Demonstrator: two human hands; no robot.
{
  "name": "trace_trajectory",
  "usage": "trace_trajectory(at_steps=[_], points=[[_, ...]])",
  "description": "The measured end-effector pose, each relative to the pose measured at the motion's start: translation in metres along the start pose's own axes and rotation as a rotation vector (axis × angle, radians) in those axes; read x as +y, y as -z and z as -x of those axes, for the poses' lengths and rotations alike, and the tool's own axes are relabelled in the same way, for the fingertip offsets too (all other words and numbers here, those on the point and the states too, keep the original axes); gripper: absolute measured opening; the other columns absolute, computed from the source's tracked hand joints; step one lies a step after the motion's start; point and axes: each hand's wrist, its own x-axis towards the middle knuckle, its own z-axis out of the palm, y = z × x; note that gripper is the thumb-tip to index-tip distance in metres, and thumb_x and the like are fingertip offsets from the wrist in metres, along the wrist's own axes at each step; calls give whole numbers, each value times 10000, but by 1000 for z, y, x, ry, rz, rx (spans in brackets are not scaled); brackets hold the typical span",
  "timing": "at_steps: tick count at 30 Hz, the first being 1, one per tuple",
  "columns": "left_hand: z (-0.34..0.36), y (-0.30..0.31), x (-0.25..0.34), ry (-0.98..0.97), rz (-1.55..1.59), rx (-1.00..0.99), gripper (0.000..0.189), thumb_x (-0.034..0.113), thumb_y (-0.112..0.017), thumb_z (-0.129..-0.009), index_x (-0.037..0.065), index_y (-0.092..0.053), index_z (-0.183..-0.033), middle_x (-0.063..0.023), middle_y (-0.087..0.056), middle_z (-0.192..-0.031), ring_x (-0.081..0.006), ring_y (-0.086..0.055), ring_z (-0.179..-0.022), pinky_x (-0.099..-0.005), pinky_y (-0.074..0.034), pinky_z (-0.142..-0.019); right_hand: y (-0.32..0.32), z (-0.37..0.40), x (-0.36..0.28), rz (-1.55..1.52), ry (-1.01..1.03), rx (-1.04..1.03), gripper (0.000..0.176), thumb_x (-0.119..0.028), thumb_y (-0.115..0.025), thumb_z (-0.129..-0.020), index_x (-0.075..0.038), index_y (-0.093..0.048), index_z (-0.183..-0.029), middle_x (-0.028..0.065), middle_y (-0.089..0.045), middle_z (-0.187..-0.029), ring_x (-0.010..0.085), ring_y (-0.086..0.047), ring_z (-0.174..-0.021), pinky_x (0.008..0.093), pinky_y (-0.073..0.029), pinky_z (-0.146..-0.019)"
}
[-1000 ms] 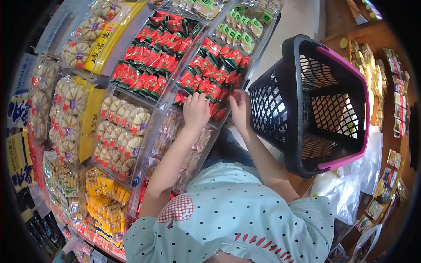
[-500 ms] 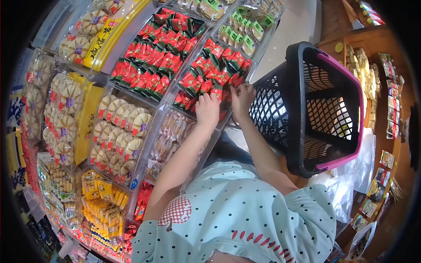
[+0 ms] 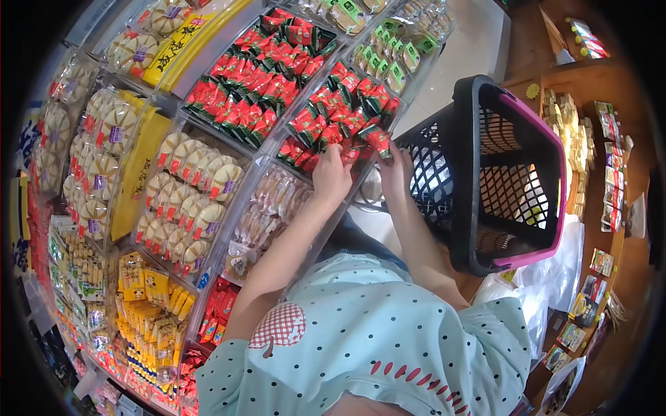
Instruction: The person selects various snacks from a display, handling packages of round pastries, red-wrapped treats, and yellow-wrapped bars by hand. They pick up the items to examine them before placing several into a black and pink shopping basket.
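Observation:
A red-and-dark-green snack packet is pinched in the fingers of my right hand, at the right edge of a clear bin. My left hand reaches into the same bin, its fingers curled closed on another red snack packet; its fingertips are partly hidden. Rows of matching red packets lie around and beyond both hands. Close to my right hand, on its right side, is a black shopping basket with a pink handle.
Left of my arms, more bins hold round pale biscuits and yellow packets. Clear dividers separate the bins. Wooden shelves with small packs and plastic bags stand on the right.
My right hand has lifted a snack packet at the bin's edge. My left hand's fingers have curled in among the packets. The view has shifted slightly.

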Motion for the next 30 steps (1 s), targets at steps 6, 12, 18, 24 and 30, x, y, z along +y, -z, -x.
trace_trajectory(at_steps=[6,12,18,24,30], points=[[6,6,-20,292,582,-60,379,70,-677,-709,-15,-541,-1053,-99,-607,-890,-190,-585,-825,-303,-451,-739,1,21,-8,-184,-205,-120,78,-112,-551,-850,-55,-508,-820,44,-568,-820,141,-567,-772,313,-472,-761],[6,34,3,483,1092,-134,303,43,-645,-730,-22,-535,-1004,-67,-611,-911,-123,-575,-847,-260,-437,-770,-8,37,-23,-266,-257,-190,119,-40,-571,-808,-88,-488,-738,0,-552,-725,104,-528,-695,264,-441,-720],[9,48,29,428,1339,-106,371,36,-598,-779,7,-392,-1086,-96,-551,-1028,-133,-545,-946,-269,-422,-826,-18,53,-45,-215,-205,-245,179,11,-571,-782,-78,-467,-666,65,-583,-845,110,-500,-672,240,-413,-700],[9,62,39,354,1441,-198,365,68,-581,-838,40,-385,-1145,-85,-535,-1059,-118,-526,-966,-266,-404,-853,-28,76,-73,572,548,-335,120,19,-609,-731,13,-490,-715,146,-563,-1026,188,-559,-805,270,-439,-728],[11,73,45,273,1392,-283,410,72,-548,-873,62,-359,-1237,-65,-520,-1118,-119,-509,-1014,-268,-388,-885,-41,86,-78,786,771,-350,169,12,-628,-680,13,-464,-723,192,-487,-1184,285,-561,-986,315,-466,-756]])
